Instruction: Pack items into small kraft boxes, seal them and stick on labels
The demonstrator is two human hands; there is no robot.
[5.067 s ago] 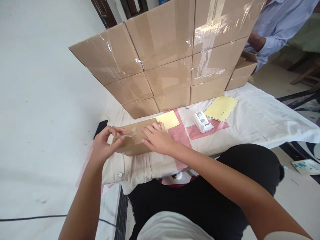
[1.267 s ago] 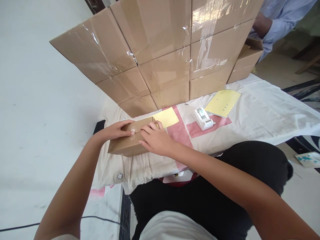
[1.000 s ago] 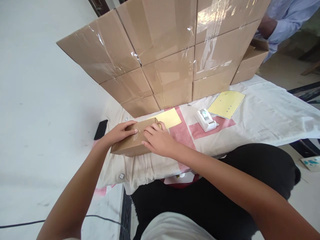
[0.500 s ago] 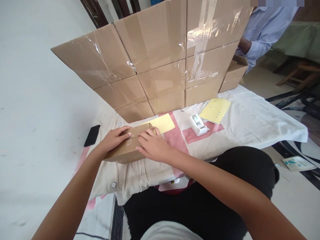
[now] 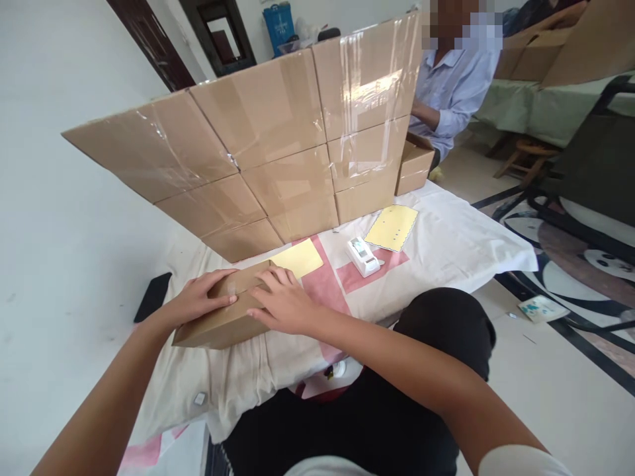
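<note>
Left hand (image 5: 198, 303) and right hand (image 5: 282, 307) lie palm-down, fingers spread flat, pressing the top of the small cardboard box (image 5: 218, 325), gripping nothing; box sits at cloth-covered table's (image 5: 461, 241) near-left edge.

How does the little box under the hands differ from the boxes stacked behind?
The small box lies alone on the cloth, with the left hand and right hand pressed on it. The stacked boxes stand piled and untouched, with glossy tape across them. Both are brown cardboard.

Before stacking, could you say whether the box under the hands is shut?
Shut: the box has its top flat under left hand and right hand.
</note>
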